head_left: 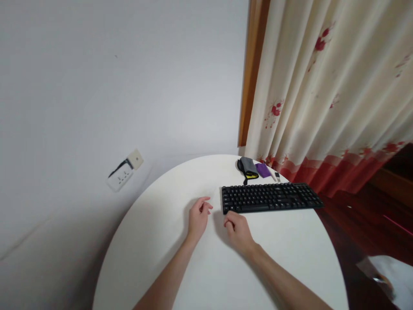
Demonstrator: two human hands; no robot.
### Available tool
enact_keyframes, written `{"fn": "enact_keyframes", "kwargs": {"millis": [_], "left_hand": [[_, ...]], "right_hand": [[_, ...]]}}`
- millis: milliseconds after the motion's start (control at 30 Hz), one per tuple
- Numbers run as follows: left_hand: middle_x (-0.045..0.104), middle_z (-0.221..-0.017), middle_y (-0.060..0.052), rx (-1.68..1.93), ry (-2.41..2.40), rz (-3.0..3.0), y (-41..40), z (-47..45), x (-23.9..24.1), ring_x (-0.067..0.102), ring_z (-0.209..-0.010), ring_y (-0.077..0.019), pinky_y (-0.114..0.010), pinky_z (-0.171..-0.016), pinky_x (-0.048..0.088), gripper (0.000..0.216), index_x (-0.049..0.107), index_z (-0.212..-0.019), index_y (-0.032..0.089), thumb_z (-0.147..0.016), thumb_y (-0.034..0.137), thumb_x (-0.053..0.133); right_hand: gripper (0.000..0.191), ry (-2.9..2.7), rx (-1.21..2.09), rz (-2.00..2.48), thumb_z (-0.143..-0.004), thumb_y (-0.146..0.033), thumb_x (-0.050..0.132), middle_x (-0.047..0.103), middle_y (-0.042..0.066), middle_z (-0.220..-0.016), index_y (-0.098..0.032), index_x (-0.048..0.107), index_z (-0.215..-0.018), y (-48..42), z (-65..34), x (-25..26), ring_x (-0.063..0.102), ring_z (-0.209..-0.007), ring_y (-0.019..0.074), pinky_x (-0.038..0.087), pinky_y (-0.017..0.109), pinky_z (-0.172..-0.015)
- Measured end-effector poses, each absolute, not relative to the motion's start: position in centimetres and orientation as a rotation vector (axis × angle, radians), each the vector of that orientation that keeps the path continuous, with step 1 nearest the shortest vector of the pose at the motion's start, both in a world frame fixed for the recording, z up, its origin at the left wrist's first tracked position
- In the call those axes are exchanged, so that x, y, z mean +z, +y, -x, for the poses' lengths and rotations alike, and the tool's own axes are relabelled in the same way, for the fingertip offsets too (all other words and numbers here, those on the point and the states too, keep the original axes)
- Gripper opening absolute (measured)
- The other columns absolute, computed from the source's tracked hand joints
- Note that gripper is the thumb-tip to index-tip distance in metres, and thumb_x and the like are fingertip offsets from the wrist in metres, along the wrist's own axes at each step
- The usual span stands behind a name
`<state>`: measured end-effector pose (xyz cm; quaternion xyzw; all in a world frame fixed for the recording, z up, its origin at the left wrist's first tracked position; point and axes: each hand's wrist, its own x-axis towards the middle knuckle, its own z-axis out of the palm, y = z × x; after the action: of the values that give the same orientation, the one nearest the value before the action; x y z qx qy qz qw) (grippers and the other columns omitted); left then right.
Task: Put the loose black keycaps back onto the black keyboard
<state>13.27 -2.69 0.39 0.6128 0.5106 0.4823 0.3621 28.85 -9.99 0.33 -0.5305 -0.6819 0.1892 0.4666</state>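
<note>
A black keyboard [271, 198] lies on the white round table [151, 241], its long side running left to right. Just left of it, my left hand [198, 217] hovers over or rests on the tabletop. Its fingers are slightly bent and apart, and nothing shows in them. My right hand [238, 230] is at the keyboard's near left corner, close to its front edge. The fingers there are curled into a loose fist, with no object visible in it. Whether the right hand touches the keyboard, I cannot tell.
Behind the keyboard lie a folded grey cloth item [249, 167] with yellow and black parts, a purple cloth [263, 170] and a small dark-tipped brush [277, 175]. A wall with a socket [122, 177] rises at the left. Floral curtains [309, 107] hang beyond the table's right.
</note>
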Motion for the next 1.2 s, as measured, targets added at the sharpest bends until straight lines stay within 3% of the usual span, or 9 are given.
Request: {"fn": "enact_keyframes", "kwargs": {"millis": [133,300,600,767,967,1200], "left_hand": [[0.063,-0.065,0.0,1.132,1.316,-1.523,-4.2,-12.4,0.2,0.051,-0.054,-0.0129,-0.023,-0.052,0.041,0.029,0.066,-0.103,0.015,-0.086,0.034,0.051],[0.061,-0.062,0.0,1.095,1.42,-1.465,-5.6,-12.3,0.4,0.05,-0.053,-0.0136,-0.023,-0.051,0.041,0.031,0.069,-0.097,0.017,-0.086,0.041,0.053],[0.062,-0.065,0.001,1.15,1.345,-1.602,-4.6,-12.3,-0.1,0.052,-0.058,-0.0131,-0.023,-0.057,0.042,0.026,0.067,-0.095,0.016,-0.084,0.031,0.05],[0.067,-0.071,-0.003,1.165,1.319,-1.675,-4.0,-12.9,-0.8,0.06,-0.066,-0.0162,-0.026,-0.063,0.045,0.026,0.068,-0.092,0.015,-0.082,0.029,0.049],[0.073,-0.088,-0.006,1.121,1.305,-1.771,-3.2,-13.0,-1.8,0.068,-0.084,-0.0199,-0.032,-0.078,0.05,0.025,0.068,-0.096,0.016,-0.083,0.027,0.05],[0.074,-0.09,-0.006,1.119,1.283,-1.766,-3.3,-13.0,-1.6,0.069,-0.086,-0.0204,-0.033,-0.079,0.052,0.023,0.068,-0.095,0.017,-0.083,0.023,0.05]], "right_hand": [[0.023,-1.734,0.596,1.21,-0.078,-0.009,0.039,0.049,-0.002,-0.061,-0.02,0.049,-0.06,-10.7,-28.4,-0.3,0.049,-0.06,0.013,0.033,0.025,-0.059],[0.021,-1.696,0.646,1.213,-0.079,-0.009,0.039,0.049,-0.002,-0.061,-0.02,0.046,-0.062,-12.3,-28.3,-0.4,0.05,-0.059,0.0131,0.031,0.026,-0.058],[0.022,-1.765,0.667,1.099,-0.076,-0.006,0.04,0.05,-0.002,-0.061,-0.02,0.049,-0.062,-12.7,-28.5,0.4,0.049,-0.061,0.0126,0.035,0.024,-0.061],[0.022,-1.657,0.431,1.195,-0.077,-0.008,0.041,0.054,0.0,-0.065,-0.02,0.056,-0.066,-11.7,-30.1,0.4,0.051,-0.064,0.0145,0.038,0.026,-0.064],[0.026,-1.308,0.012,1.475,-0.084,-0.018,0.04,0.064,0.009,-0.093,-0.017,0.065,-0.091,-8.2,-37.1,0.6,0.056,-0.09,0.0229,0.044,0.035,-0.084],[0.042,-0.783,-0.29,2.112,-0.085,-0.031,0.043,0.055,0.019,-0.125,-0.014,0.062,-0.118,-7.4,-46.9,-0.2,0.047,-0.118,0.0358,0.032,0.053,-0.101]]}}
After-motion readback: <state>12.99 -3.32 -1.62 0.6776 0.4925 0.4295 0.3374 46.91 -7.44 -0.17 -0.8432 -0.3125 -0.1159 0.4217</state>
